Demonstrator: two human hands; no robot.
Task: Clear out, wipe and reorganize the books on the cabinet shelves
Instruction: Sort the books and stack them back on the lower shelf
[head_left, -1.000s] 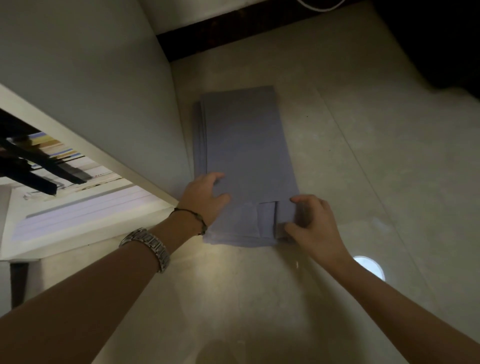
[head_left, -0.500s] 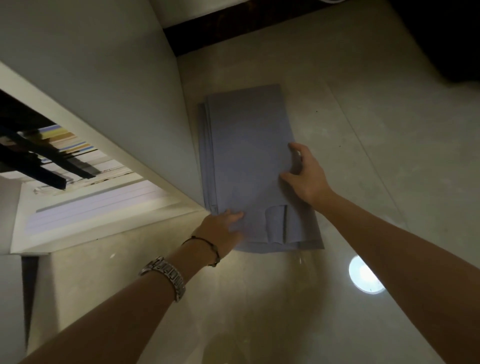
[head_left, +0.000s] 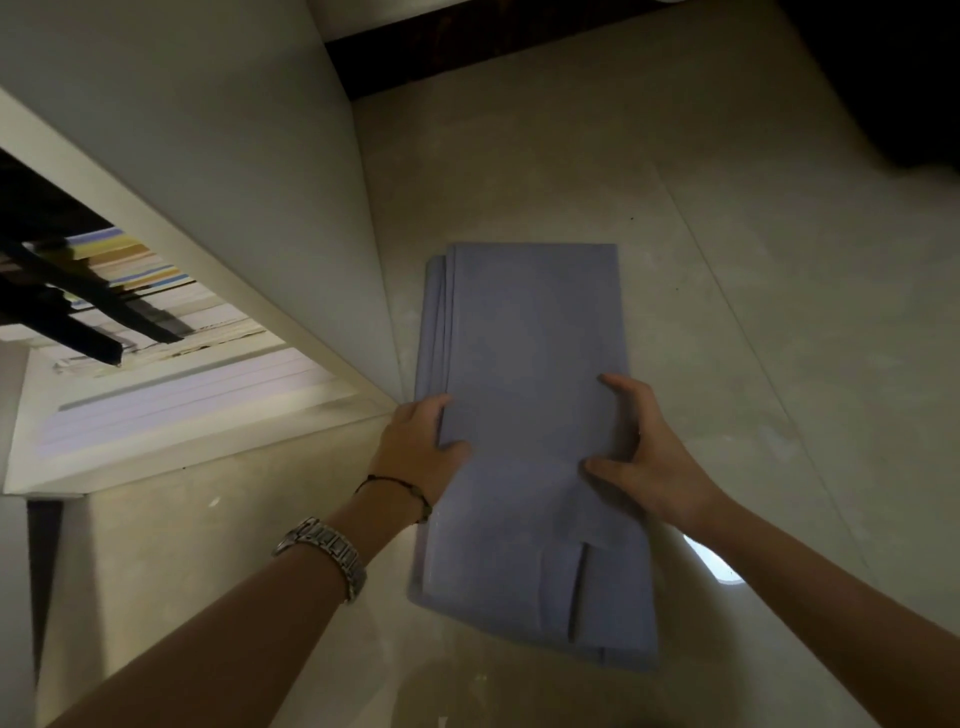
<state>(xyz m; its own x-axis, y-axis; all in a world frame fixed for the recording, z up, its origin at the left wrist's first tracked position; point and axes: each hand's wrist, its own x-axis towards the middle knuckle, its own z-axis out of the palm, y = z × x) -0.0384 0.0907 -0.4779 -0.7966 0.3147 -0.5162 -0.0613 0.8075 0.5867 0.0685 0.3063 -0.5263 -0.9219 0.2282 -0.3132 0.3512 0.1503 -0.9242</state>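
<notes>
A folded blue-grey cloth (head_left: 530, 322) lies lengthwise on the pale floor, just right of the white cabinet (head_left: 208, 156). My left hand (head_left: 415, 452) grips the cloth's left edge at its middle, thumb on top. My right hand (head_left: 649, 457) holds the right edge opposite, with curled fingers and thumb pressing on the top layer. Inside the cabinet opening at the left, a row of books (head_left: 135, 270) stands behind dark bars, with a bare white shelf board (head_left: 171, 405) in front of them.
The cabinet's side panel runs close along the cloth's left edge. A dark skirting (head_left: 467, 41) lines the far wall, and a dark shape (head_left: 893, 78) fills the top right corner. A bright lamp reflection (head_left: 717, 566) shines on the tiled floor (head_left: 753, 312).
My left hand moved from the cloth's near end up to its left edge at the middle. My right hand came slightly nearer along the right edge. The view tilted down, so the cloth sits lower.
</notes>
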